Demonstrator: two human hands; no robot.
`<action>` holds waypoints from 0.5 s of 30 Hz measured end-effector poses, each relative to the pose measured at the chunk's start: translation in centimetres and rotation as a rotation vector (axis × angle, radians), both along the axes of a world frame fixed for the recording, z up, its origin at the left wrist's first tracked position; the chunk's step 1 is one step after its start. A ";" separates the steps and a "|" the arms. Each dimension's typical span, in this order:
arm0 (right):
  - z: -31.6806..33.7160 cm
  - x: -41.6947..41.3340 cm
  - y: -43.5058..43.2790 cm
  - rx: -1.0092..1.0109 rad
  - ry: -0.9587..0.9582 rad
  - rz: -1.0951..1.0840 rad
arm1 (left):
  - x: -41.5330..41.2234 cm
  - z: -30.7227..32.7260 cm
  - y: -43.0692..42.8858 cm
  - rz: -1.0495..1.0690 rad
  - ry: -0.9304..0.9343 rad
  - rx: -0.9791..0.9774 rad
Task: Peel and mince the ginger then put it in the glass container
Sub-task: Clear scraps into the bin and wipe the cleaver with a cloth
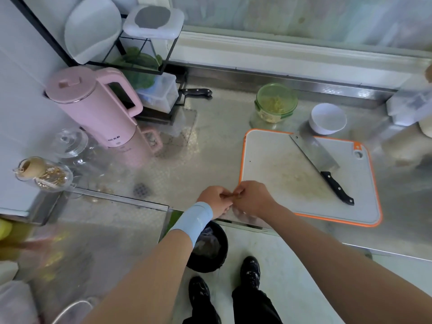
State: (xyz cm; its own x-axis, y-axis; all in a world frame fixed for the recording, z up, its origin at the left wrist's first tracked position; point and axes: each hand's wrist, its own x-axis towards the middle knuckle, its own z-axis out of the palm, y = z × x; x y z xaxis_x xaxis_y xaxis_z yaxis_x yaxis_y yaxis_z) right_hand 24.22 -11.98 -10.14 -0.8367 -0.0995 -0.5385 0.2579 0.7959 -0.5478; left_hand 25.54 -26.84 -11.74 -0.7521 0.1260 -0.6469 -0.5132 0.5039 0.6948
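My left hand [214, 201] and my right hand [251, 198] meet at the counter's front edge, just left of the cutting board [280, 146]. Between their fingertips both pinch a small brown piece [230, 195], seemingly ginger; most of it is hidden by my fingers. The white board with an orange rim carries pale mince residue and a cleaver [320, 160] lying diagonally, black handle toward me. The green-rimmed glass container [275, 104] stands behind the board and holds yellowish minced bits.
A white bowl [327, 119] sits right of the container. A pink kettle [93, 104], glass jars [44, 174] and a rack with a second knife [196, 92] crowd the left. A black bin [210, 249] stands on the floor below my hands.
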 end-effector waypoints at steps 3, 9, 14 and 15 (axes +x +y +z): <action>0.5 2.2 -1.6 0.020 -0.011 0.161 | 2.3 0.2 -3.0 -0.078 -0.048 -0.024; -0.1 6.1 -4.3 0.049 -0.065 0.364 | 7.1 -0.9 -7.2 -0.056 -0.132 -0.093; 0.0 6.9 -4.5 0.059 -0.051 0.326 | 8.0 -1.1 -8.6 -0.126 -0.044 -0.176; 0.1 6.9 -4.4 0.066 -0.034 0.312 | 7.9 -0.7 -8.6 -0.129 -0.019 -0.169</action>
